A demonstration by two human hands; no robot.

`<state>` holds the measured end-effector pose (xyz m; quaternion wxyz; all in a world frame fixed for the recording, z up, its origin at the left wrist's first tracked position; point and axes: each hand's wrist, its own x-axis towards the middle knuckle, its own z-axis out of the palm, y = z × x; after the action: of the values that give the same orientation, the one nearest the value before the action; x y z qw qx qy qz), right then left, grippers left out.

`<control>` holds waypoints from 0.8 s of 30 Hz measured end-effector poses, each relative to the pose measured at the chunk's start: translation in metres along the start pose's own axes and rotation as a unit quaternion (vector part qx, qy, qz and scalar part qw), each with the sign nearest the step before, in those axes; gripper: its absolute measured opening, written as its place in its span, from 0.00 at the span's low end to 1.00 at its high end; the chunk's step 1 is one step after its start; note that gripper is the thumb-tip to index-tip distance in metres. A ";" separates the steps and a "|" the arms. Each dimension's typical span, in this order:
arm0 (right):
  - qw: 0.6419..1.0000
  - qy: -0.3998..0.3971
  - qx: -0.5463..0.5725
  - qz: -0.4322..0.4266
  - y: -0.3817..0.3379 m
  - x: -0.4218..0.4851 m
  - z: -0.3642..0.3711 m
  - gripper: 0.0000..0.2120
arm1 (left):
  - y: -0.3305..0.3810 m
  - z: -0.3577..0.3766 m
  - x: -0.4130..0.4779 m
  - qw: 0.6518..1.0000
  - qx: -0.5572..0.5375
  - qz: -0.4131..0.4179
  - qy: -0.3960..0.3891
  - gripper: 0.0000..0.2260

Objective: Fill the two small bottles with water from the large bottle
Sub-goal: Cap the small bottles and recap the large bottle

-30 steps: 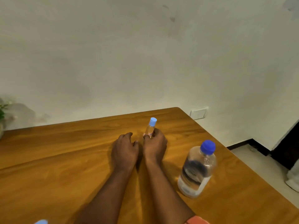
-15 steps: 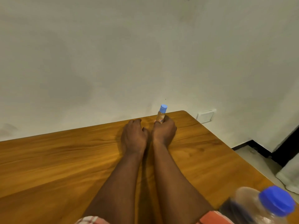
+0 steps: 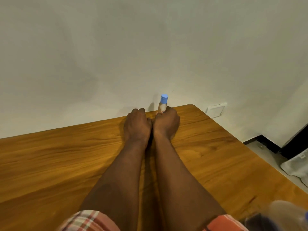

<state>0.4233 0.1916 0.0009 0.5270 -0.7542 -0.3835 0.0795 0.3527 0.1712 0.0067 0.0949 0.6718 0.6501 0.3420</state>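
A small clear bottle (image 3: 163, 105) with a light blue cap stands upright at the far edge of the wooden table (image 3: 66, 155), close to the wall. My right hand (image 3: 166, 123) is wrapped around its lower part. My left hand (image 3: 137, 125) rests on the table just beside the right one, fingers curled down, holding nothing that I can see. The large clear bottle (image 3: 286, 215) shows only as a blurred part at the bottom right corner. A second small bottle is not in view.
A pale wall rises right behind the table's far edge, with a white wall socket (image 3: 215, 110) to the right. The table's right edge runs diagonally down to the floor (image 3: 266, 152). A white bag (image 3: 298, 165) lies on the floor at far right.
Both hands have reached farther across the table to its far edge, the right one carrying the small bottle along. The large bottle has slid toward the bottom right corner of the view.
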 end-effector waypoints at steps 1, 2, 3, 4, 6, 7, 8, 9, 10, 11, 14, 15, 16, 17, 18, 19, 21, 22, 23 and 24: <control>1.000 -0.002 -0.001 0.001 0.000 0.000 -0.001 0.06 | 0.000 0.000 0.000 1.000 0.000 0.001 0.000 0.16; 1.000 -0.004 0.000 0.002 -0.001 0.000 -0.001 0.07 | 0.000 0.000 -0.001 1.000 0.000 0.002 0.001 0.16; 1.000 -0.005 0.000 0.004 -0.001 -0.001 -0.001 0.07 | 0.000 0.001 -0.001 1.000 -0.001 0.002 0.001 0.16; 1.000 -0.005 -0.002 0.006 -0.001 -0.001 -0.002 0.08 | -0.001 0.001 -0.001 1.000 -0.001 0.002 0.002 0.15; 1.000 -0.007 -0.008 0.010 -0.002 -0.002 -0.003 0.10 | -0.001 0.001 -0.001 1.000 -0.002 0.001 0.004 0.15; 1.000 -0.006 -0.008 0.010 -0.002 -0.003 -0.004 0.11 | -0.001 0.001 -0.002 1.000 -0.003 0.001 0.006 0.15; 1.000 -0.003 -0.007 0.011 -0.003 -0.005 -0.004 0.11 | -0.001 0.001 -0.003 1.000 -0.003 0.001 0.009 0.15; 1.000 0.001 -0.008 0.011 -0.003 -0.007 -0.006 0.13 | -0.001 0.000 -0.004 1.000 -0.005 -0.001 0.011 0.15; 1.000 0.008 -0.010 0.012 -0.003 -0.009 -0.008 0.14 | 0.000 -0.001 -0.006 1.000 -0.007 -0.002 0.013 0.15; 1.000 0.014 -0.009 0.015 -0.003 -0.013 -0.010 0.14 | 0.000 -0.002 -0.009 1.000 -0.009 -0.002 0.016 0.14; 0.999 0.016 0.004 0.030 -0.004 -0.028 -0.021 0.12 | 0.004 -0.011 -0.024 1.000 -0.010 -0.005 0.018 0.14; 0.999 0.013 0.006 0.038 -0.005 -0.034 -0.026 0.11 | 0.005 -0.016 -0.031 1.000 -0.011 -0.011 0.016 0.14; 0.999 0.009 0.007 0.045 -0.005 -0.041 -0.030 0.11 | 0.006 -0.019 -0.039 1.000 -0.015 -0.022 0.015 0.14; 0.999 0.003 0.008 0.048 -0.005 -0.050 -0.036 0.12 | 0.007 -0.025 -0.048 0.999 -0.020 -0.036 0.014 0.15; 0.999 -0.003 0.011 0.047 -0.004 -0.058 -0.043 0.12 | 0.007 -0.030 -0.059 0.998 -0.026 -0.048 0.016 0.16; 0.999 -0.012 0.018 0.042 -0.004 -0.069 -0.052 0.13 | 0.007 -0.035 -0.070 0.998 -0.031 -0.060 0.019 0.17; 0.998 -0.035 0.036 0.041 -0.003 -0.089 -0.070 0.16 | 0.008 -0.044 -0.095 0.996 -0.038 -0.073 0.028 0.17; 0.997 -0.049 0.041 0.043 -0.003 -0.100 -0.082 0.19 | 0.008 -0.050 -0.110 0.995 -0.041 -0.080 0.032 0.18; 0.996 -0.065 0.045 0.044 -0.002 -0.110 -0.094 0.21 | 0.009 -0.055 -0.125 0.995 -0.045 -0.085 0.037 0.18; 0.995 -0.081 0.048 0.042 -0.001 -0.120 -0.107 0.22 | 0.011 -0.061 -0.141 0.994 -0.052 -0.091 0.043 0.17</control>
<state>0.3955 0.0342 0.0141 0.5264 -0.7345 -0.3883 0.1809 0.3371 0.0185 0.0110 0.1318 0.5889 0.6933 0.3940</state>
